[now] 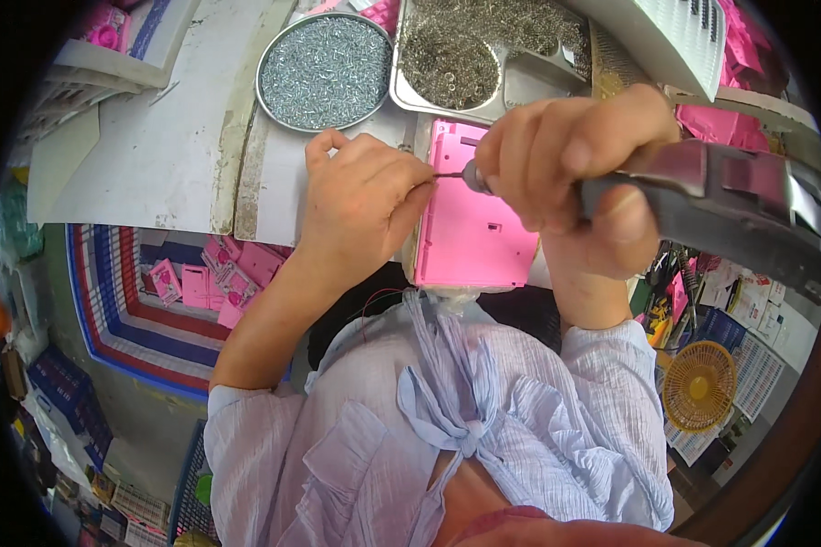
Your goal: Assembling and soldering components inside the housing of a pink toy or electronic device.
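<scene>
A pink plastic panel [474, 232] with small holes and slots lies flat in front of my body at the bench edge. My right hand [570, 169] is wrapped around a dark grey power screwdriver [702, 205], held sideways above the panel with its thin bit pointing left. At the bit's tip, the thumb and fingertips of my left hand [360, 196] are pinched together. Whatever sits between them is hidden or too small to make out. Beyond my left hand stands a round metal dish [264, 91] heaped with small silvery screws [324, 68].
A steel tray [524, 87] of small dark metal parts [456, 68] adjoins the dish. At lower left, a striped basket [109, 342] holds pink plastic parts [201, 284]. A white bin [666, 41] rises at upper right. A yellow basket [700, 387] is off to the right.
</scene>
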A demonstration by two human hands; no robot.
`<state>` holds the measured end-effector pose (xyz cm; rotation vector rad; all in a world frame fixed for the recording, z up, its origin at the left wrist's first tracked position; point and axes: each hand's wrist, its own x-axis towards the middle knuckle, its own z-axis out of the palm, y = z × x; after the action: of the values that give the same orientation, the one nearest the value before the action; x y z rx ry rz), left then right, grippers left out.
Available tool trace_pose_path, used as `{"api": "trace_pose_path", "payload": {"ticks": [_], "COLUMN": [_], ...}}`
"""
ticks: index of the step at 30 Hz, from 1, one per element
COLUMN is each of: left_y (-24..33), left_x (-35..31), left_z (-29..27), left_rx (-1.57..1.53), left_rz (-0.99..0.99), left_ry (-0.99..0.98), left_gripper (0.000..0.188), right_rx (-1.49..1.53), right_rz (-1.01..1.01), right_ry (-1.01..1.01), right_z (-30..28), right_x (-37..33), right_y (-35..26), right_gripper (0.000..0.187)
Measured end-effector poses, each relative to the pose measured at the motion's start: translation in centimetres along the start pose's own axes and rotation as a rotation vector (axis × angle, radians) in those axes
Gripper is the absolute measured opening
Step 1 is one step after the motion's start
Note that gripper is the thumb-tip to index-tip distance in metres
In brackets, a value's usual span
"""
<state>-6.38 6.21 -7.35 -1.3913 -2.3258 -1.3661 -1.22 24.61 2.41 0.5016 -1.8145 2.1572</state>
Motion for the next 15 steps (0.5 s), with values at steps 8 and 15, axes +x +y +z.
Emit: {"api": "trace_pose_path", "payload": {"ticks": [8, 15], "left_y": [0.3, -5.7], "left_x": [-0.7, 2.1], "left_z": [-0.2, -2.9], "left_rx": [0.079, 0.300], "left_rz": [0.049, -0.025], "left_ry": [-0.026, 0.085], "left_gripper": [0.017, 0.024], "right_rx": [0.051, 0.071], "right_rz": [0.030, 0.144], "right_ry": [0.072, 0.109], "right_z": [1.4, 2.5], "right_x": [-1.1, -3.2], "right_y": [0.2, -0.3], "right_gripper": [0.032, 0.031]}}
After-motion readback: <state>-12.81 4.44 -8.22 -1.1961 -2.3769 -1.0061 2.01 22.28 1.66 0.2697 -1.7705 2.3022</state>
